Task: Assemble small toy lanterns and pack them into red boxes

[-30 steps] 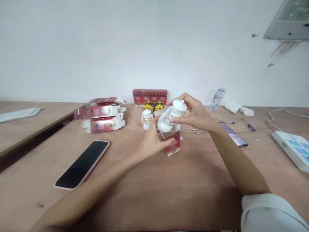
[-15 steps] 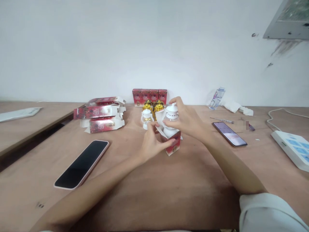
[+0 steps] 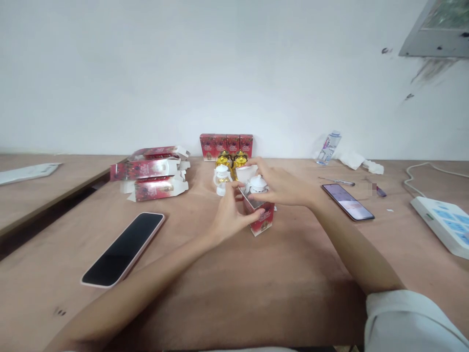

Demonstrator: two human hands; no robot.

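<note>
A small red box [image 3: 263, 221] stands upright on the wooden table [image 3: 256, 293] with its top flaps open. My left hand [image 3: 230, 212] is wrapped round the box's left side. A white lantern-shaped ornament [image 3: 258, 186] sits mostly down inside the box, only its cap showing. My right hand [image 3: 282, 187] rests over the ornament's cap, fingers pinched on it. Behind them stand another white ornament [image 3: 221, 179] and two gold ones [image 3: 232, 160].
A row of red boxes [image 3: 226, 144] lines the wall. Flattened red cartons [image 3: 150, 172] are stacked at the left. A pink-edged phone [image 3: 124, 248] lies front left, another phone [image 3: 347, 201] right, a white power strip [image 3: 441, 222] far right, a water bottle [image 3: 328, 146] behind.
My right hand has turned the white ornament upright and lowered it from above the box down into it. My left hand kept hold of the box.
</note>
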